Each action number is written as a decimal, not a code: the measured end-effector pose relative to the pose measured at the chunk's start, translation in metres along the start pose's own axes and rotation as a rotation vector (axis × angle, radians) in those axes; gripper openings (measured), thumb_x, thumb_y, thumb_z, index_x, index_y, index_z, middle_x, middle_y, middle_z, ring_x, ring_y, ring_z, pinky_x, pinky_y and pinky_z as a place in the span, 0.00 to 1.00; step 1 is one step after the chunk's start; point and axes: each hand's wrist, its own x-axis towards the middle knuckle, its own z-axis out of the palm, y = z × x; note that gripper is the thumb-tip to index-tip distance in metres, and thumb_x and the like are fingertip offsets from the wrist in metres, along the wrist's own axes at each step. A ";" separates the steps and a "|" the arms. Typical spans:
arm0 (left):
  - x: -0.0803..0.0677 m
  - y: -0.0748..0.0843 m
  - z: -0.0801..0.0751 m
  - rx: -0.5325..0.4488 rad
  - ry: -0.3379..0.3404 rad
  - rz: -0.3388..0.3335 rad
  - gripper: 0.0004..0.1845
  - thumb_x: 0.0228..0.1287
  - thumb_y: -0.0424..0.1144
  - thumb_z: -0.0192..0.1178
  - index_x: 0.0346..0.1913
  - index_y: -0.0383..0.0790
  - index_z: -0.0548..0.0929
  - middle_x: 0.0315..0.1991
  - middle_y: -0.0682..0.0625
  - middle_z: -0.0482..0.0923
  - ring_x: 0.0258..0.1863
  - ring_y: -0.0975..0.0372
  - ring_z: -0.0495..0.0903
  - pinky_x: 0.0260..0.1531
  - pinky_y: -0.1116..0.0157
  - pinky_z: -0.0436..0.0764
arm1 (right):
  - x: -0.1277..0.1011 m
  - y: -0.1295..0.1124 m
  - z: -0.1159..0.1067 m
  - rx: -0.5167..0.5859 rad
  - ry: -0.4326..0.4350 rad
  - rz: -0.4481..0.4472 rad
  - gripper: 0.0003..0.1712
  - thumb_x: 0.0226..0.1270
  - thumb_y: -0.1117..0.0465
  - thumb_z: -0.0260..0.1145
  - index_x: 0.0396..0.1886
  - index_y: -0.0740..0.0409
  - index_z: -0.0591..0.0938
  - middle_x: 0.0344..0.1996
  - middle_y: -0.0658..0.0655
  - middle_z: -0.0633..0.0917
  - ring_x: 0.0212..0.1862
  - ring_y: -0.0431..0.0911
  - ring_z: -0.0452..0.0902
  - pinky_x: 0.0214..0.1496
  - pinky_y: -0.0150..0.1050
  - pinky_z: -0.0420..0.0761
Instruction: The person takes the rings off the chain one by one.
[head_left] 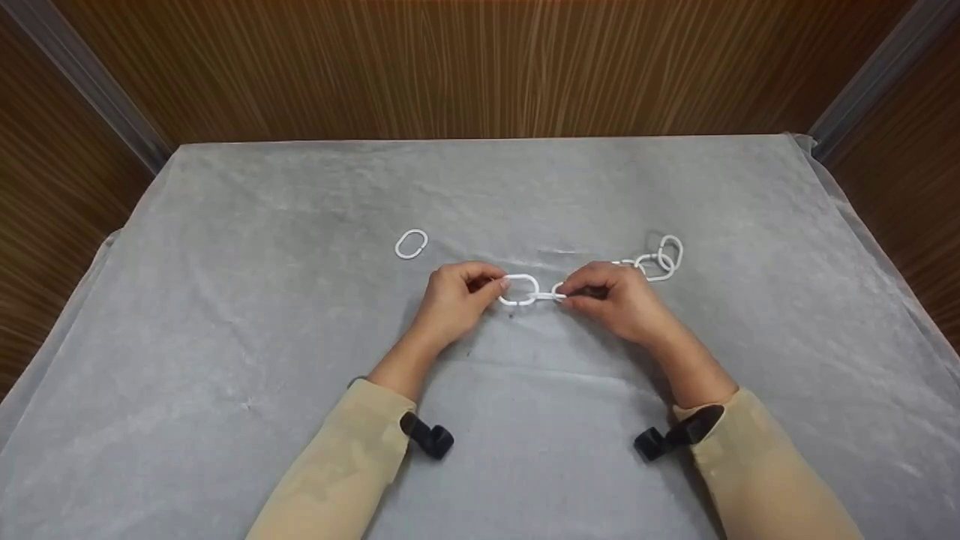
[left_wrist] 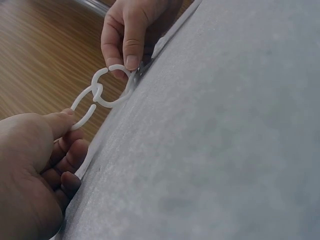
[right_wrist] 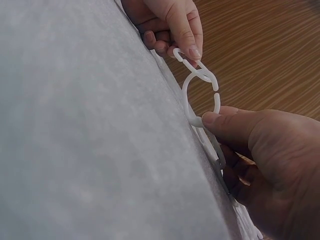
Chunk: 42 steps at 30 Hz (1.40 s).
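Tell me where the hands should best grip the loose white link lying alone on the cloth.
Probably across the narrow waist of the loose white link, pinching its two long sides from above. It lies flat on the grey cloth, apart from the chain, so only a top approach looks free; the left hand is nearer.

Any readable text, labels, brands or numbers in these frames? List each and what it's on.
None. No readable text in any view.
The white links pinched by the left hand and the right hand: plain, no marking.
Loose link and linked chain: plain.
Grey cloth, the wood-grain walls and the black wrist mounts: no label or logo visible.
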 end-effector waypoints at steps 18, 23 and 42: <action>0.000 -0.001 0.002 -0.014 0.022 0.005 0.05 0.67 0.35 0.74 0.38 0.35 0.92 0.26 0.56 0.85 0.27 0.68 0.76 0.31 0.70 0.74 | 0.000 -0.006 0.001 -0.003 0.059 0.040 0.09 0.59 0.72 0.81 0.36 0.55 0.94 0.34 0.53 0.89 0.42 0.51 0.78 0.46 0.35 0.75; 0.000 0.000 0.002 -0.046 0.037 0.029 0.05 0.66 0.34 0.75 0.36 0.34 0.91 0.25 0.56 0.84 0.26 0.67 0.76 0.30 0.71 0.75 | 0.000 -0.009 0.003 0.005 0.062 0.037 0.09 0.60 0.71 0.81 0.36 0.55 0.94 0.33 0.54 0.88 0.41 0.52 0.78 0.45 0.37 0.74; -0.002 0.003 0.002 -0.192 -0.056 -0.013 0.06 0.66 0.33 0.74 0.35 0.32 0.88 0.22 0.55 0.82 0.21 0.66 0.79 0.24 0.71 0.76 | 0.000 -0.010 0.005 0.018 0.060 0.047 0.08 0.60 0.72 0.80 0.36 0.56 0.93 0.33 0.53 0.88 0.41 0.52 0.78 0.45 0.35 0.75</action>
